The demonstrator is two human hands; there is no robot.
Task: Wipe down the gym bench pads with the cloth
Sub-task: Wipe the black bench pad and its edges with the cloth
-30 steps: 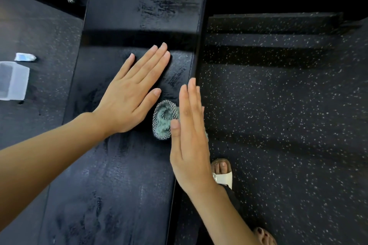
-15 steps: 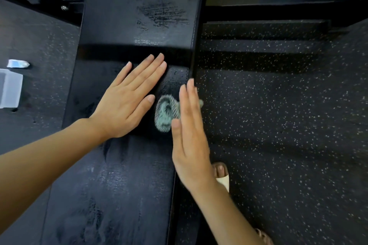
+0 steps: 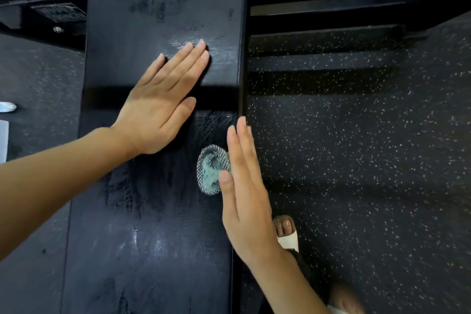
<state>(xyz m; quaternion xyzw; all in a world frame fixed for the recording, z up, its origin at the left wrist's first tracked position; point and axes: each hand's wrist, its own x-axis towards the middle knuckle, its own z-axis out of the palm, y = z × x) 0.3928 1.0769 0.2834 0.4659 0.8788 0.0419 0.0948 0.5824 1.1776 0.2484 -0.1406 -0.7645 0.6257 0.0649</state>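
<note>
A long black gym bench pad (image 3: 153,250) runs up the middle of the head view, with a dark gap between its near and far sections. My left hand (image 3: 163,107) lies flat across that gap, fingers straight and reaching onto the far pad (image 3: 165,7). A small bunched teal cloth with a mesh pattern (image 3: 211,168) sits near the pad's right edge. My right hand (image 3: 244,191) stands on its side next to the cloth, fingers straight and thumb touching it; the hand hides part of the cloth.
Speckled black rubber floor (image 3: 356,160) lies to the right, with black frame bars (image 3: 331,7) at the top right. A sandalled foot (image 3: 286,233) stands by the bench. A white container (image 3: 3,140) and a small pale object (image 3: 7,106) sit at the left edge.
My left hand has slid farther up the bench, from the near pad across the gap onto the far one. The cloth and my right hand stay together at the right edge.
</note>
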